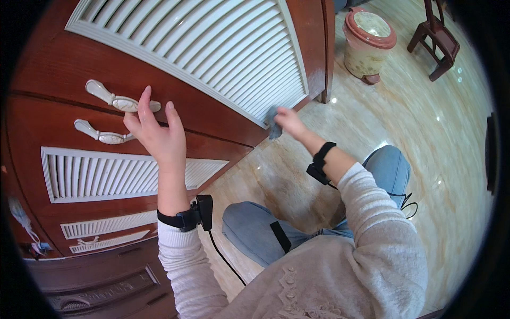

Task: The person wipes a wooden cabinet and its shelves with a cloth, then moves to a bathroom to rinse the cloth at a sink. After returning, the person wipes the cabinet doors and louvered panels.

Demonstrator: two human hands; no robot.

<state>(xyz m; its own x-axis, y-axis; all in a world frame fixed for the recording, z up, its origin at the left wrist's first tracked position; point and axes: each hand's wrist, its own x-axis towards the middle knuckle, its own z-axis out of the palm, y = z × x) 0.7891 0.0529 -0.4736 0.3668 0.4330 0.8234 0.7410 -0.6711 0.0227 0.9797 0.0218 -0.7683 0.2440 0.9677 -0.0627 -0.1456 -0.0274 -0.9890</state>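
Note:
My right hand (290,123) holds a grey-blue cloth (274,123) at the lower corner of a white louvered panel (215,52). This panel is set in a reddish-brown wooden cabinet door (223,119). My left hand (159,133) is raised at the door's white ornate handle (125,104), its fingers apart. One finger crosses in front of that handle; whether it touches is unclear. Beside it, a second white handle (110,138) on the neighbouring door (30,127) is partly hidden by the left hand. A smaller louvered panel (99,175) passes behind my left wrist.
Pale marble-patterned tiles (398,111) cover the floor. A lidded pedal bin (364,52) stands past the cabinet's end, with a dark wooden chair (438,42) farther right. A black cable (223,255) runs from my left wrist strap. A dark carved panel (107,287) lies at lower left.

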